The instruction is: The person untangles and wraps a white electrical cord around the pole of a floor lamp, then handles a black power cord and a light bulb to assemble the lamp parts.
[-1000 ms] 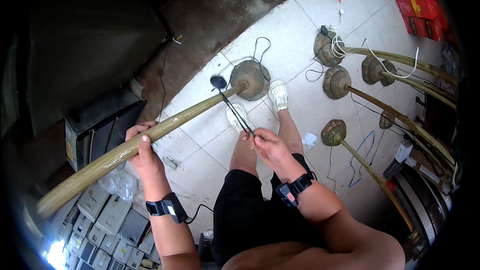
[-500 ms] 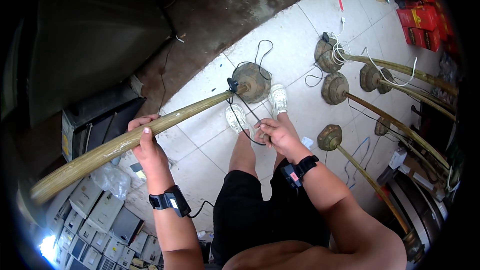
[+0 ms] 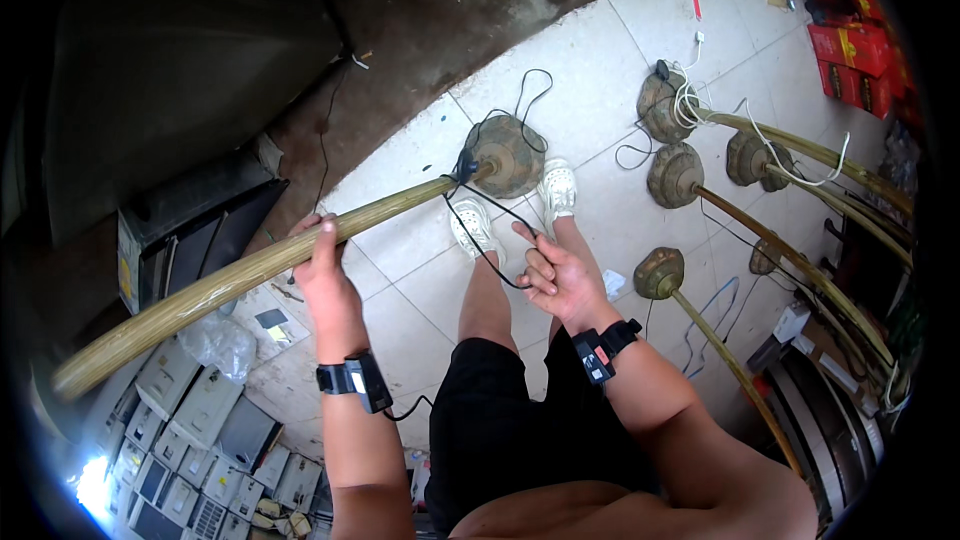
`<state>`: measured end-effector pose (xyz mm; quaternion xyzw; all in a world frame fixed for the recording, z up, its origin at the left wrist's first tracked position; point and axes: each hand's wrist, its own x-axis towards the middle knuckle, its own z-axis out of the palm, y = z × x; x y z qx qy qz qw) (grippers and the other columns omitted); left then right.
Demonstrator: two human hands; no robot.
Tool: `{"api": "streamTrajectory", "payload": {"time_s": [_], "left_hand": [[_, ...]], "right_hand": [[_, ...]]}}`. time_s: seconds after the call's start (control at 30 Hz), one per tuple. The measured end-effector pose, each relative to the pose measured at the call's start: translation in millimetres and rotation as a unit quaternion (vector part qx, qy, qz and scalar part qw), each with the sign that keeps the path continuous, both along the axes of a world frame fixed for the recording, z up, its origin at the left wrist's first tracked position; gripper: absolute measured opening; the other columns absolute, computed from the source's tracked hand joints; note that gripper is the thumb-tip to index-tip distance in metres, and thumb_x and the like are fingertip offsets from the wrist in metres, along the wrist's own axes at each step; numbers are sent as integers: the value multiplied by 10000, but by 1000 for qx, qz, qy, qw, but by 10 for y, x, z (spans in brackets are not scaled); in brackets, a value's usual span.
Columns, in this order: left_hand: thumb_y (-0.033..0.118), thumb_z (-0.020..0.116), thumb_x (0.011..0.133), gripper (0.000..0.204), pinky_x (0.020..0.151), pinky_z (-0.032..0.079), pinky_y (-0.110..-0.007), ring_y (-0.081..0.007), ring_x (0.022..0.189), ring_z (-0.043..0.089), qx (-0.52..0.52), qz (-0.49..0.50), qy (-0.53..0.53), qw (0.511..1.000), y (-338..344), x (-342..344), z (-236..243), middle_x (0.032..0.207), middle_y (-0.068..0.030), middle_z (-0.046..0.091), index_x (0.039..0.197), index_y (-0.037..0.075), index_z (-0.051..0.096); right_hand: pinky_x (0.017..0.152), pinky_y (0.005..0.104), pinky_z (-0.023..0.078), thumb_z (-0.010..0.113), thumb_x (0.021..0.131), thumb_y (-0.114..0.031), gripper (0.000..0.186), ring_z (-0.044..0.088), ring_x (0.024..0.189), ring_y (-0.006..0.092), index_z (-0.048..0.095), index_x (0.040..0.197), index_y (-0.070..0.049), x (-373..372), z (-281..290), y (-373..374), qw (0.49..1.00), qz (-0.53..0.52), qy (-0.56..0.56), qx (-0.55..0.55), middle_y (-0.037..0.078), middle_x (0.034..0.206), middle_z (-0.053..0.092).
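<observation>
A long brass-coloured pole (image 3: 240, 275) slants from the lower left to a round mottled metal base (image 3: 508, 148) on the floor. My left hand (image 3: 325, 270) grips the pole along its middle, fingers wrapped round it. A small black round fitting (image 3: 463, 166) rests against the pole beside the base, with black cord looped around the pole there. My right hand (image 3: 550, 270), palm up with curled fingers, holds a loop of that black cord (image 3: 512, 215) below and right of the pole.
Several similar poles with bases (image 3: 672, 175) and tangled white cables lie on the tiled floor (image 3: 580, 70) at right. Red boxes (image 3: 850, 50) stand top right. A dark cabinet (image 3: 190, 70) is upper left; stacked grey appliances (image 3: 200, 440) and a plastic bag (image 3: 215, 345) are lower left.
My left hand has moved slightly toward the base along the pole. The black fitting has shifted up against the pole, cord looping round it. My right hand has moved slightly right and turned.
</observation>
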<state>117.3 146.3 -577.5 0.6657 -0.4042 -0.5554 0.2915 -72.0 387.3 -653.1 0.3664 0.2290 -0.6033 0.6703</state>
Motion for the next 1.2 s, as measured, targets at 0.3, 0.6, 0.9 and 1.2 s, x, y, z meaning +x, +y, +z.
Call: {"api": "streamTrajectory", "payload": {"time_s": [0.3,0.6,0.9,1.2], "left_hand": [[291,632,916,313,750,493,-336,-179,863,626,186,-104,-132,968,311,-74,-616,977,-87,654,1070,22,590],[174,669,848,346,746,546,-376,-315,810,680,-13,-433,-135,891,416,-1070,-906,1045,-228,648,1118,-36,616],[192,619,876,343,559,522,-286,-169,589,575,332,-316,-79,885,60,-1343,-1298,859,-96,621,1154,-6,652],[242,626,902,330,609,478,-280,-147,604,546,287,-372,-77,879,139,-1226,-1182,755,-58,600,1021,-65,649]], "right_hand": [[778,328,478,395,1057,-200,393,349,434,94,459,1411,-41,58,151,-91,987,132,81,-27,-39,559,388],[701,311,488,428,1050,-203,418,345,415,92,459,1425,-23,48,214,-104,971,197,130,-49,-47,536,357],[689,319,491,447,1045,-187,394,338,424,84,494,1415,-61,-54,276,-113,968,210,138,-19,-45,532,355],[723,307,456,401,1056,-231,387,340,443,86,469,1383,-35,-140,189,52,995,68,77,-18,-53,561,365]]}}
